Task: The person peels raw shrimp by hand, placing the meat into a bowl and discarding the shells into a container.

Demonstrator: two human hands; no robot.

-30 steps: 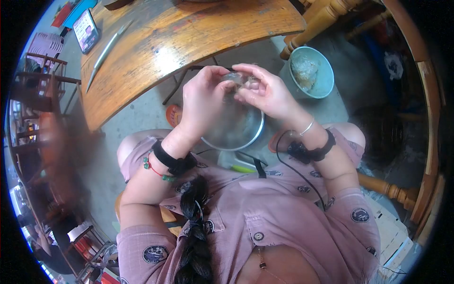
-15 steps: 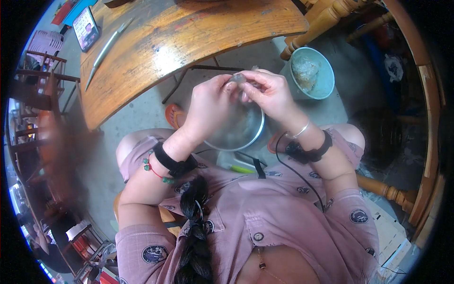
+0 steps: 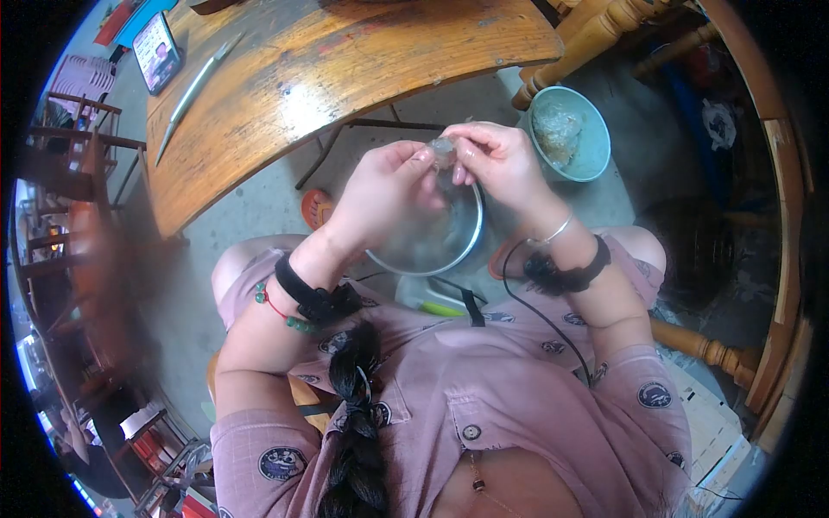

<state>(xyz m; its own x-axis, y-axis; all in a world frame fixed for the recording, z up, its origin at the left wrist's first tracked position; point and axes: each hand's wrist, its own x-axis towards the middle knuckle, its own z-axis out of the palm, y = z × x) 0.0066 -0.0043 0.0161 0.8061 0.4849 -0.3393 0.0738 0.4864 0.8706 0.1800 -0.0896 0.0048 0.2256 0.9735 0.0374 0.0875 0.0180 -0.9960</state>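
Note:
Between my two hands is a small, wet, translucent grey piece that looks like a raw shrimp. My left hand is closed, its thumb and forefinger pinching one side. From the other side, my right hand grips the piece's edge between thumb and fingers. Just below the hands, a round metal bowl shows its shiny rim; my left hand and blur hide part of it, and its contents are unclear.
A pale blue bin holding a translucent, brownish mass stands on the floor at the right. Ahead is a wooden table bearing a phone and a long, slim pointed tool. An orange slipper lies near the table.
My hands have moved slightly apart, and more of the grey piece shows between them. My right hand has shifted a little to the right, with its fingers regripped.

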